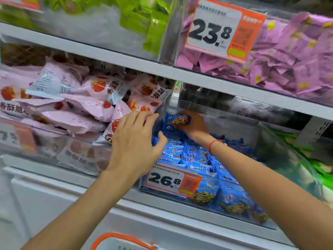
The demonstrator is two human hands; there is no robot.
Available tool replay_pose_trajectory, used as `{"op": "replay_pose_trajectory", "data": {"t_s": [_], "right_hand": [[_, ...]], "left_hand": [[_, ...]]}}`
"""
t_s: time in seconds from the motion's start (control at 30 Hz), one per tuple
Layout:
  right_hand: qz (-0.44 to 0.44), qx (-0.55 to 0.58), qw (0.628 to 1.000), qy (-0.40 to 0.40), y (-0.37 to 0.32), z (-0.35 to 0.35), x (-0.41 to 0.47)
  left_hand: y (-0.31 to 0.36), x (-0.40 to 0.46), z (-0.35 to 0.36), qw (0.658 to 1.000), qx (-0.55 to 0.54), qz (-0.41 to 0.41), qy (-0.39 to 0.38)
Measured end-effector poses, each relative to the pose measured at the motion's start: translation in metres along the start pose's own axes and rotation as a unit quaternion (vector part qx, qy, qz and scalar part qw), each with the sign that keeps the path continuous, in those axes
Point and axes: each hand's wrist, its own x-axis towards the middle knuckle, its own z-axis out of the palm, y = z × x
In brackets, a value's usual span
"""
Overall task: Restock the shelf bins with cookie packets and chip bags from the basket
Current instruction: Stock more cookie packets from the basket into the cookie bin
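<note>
The clear bin (234,210) of blue cookie packets (196,157) serves as the landmark, its front wall carrying a price tag reading 26.8 (173,183). The person's right hand (193,124) reaches deep toward the back of this bin, its fingers curled round a single blue cookie packet (178,120) held above the heap of like packets; a red string bracelet (214,144) circles the wrist. The left hand (137,139) hovers at the bin's left wall, fingers spread and lightly bent, holding nothing, its fingertips over the edge where the bin meets its neighbour. Left of the bin, a second clear bin (54,152) is piled high with pink snack bags (75,103) printed with red fruit, some spilling toward the left hand. Right of the bin, green packets (322,170) show through another clear wall. Above the bin, across a white shelf rail (126,62), sits an upper bin of purple packets (288,69) with a price tag reading 23.8 (216,31), and up-left of it, light green packets (142,20). Below the bin, at the bottom edge of the view, the orange rim of a basket (122,239) just shows.
</note>
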Motion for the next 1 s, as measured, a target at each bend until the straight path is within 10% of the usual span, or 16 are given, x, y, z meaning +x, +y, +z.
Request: {"op": "replay_pose_trajectory", "data": {"t_s": [0.13,0.27,0.6,1.0], "right_hand": [[-0.071,-0.27,0.959,0.038,0.004,0.002,0.006],[-0.148,-0.309,0.94,0.009,-0.007,-0.002,0.016],[-0.137,-0.217,0.963,-0.079,-0.008,-0.01,0.037],[-0.116,-0.158,0.978,0.069,0.007,0.018,0.045]], "left_hand": [[0.0,-0.001,0.002,1.0,0.0,-0.006,0.005],[0.002,-0.001,0.003,1.0,0.005,-0.009,0.005],[0.003,0.0,0.004,1.0,0.0,-0.013,0.01],[0.003,0.0,0.007,1.0,0.003,-0.012,0.022]]}}
